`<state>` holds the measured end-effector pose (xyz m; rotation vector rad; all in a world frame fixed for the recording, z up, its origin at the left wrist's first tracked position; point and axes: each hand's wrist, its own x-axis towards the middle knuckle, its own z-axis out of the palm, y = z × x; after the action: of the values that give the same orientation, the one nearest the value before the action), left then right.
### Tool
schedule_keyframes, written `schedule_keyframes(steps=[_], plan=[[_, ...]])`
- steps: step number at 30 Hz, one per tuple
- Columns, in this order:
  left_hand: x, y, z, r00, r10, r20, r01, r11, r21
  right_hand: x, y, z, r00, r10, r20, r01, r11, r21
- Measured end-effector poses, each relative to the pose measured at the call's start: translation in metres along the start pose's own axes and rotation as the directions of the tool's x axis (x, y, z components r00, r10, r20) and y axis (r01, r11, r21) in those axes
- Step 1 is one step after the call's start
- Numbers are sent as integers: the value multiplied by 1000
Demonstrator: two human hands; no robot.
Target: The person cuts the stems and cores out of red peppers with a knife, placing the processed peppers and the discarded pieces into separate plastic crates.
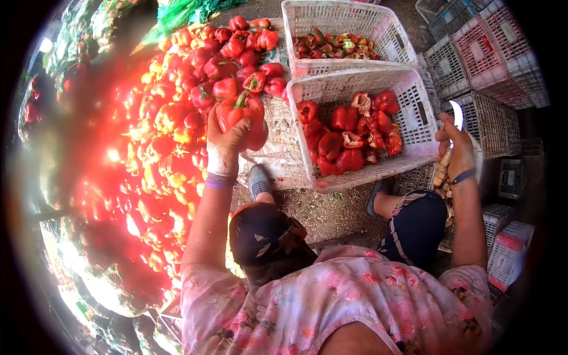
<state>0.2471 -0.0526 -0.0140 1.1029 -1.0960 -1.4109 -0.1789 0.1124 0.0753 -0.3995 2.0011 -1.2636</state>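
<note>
My left hand [228, 145], in a pale glove, is closed round a whole red bell pepper [255, 121] with its green stem pointing up. It is raised beside the near crate, over the edge of the pepper heap. Out to the right, my right hand [460, 148] grips a small curved knife [442, 168] by its wooden handle, the blade [457, 115] pointing up and away from the pepper. Between my hands stands a white plastic crate [361, 180] with several red peppers [349, 139] inside, some of them cut open.
A big heap of red peppers [165, 136] fills the left side, partly washed out by glare. Behind the near crate, a second white crate [355, 12] holds pepper scraps [337, 46]. Stacked crates [482, 50] stand at the far right. Green netting [186, 15] lies at the back.
</note>
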Motion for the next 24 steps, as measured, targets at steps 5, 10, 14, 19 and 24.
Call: schedule_keyframes(steps=[5,10,14,19,24], plan=[[-15,38,66,939,336,66,-342,902,266,-91,-14,122,812,-400,426,417,907,57],[-53,49,144,905,426,1,-425,903,64,-102,-12,151,641,-647,414,743,658,-122],[-57,15,176,887,458,-62,-457,889,23,-85,-8,141,770,-470,431,628,678,-382],[-41,-4,199,891,453,-28,-452,891,41,-58,11,131,819,-384,426,548,742,-386],[-21,-17,199,821,570,36,-563,796,224,-36,36,136,767,-474,432,581,798,-157]])
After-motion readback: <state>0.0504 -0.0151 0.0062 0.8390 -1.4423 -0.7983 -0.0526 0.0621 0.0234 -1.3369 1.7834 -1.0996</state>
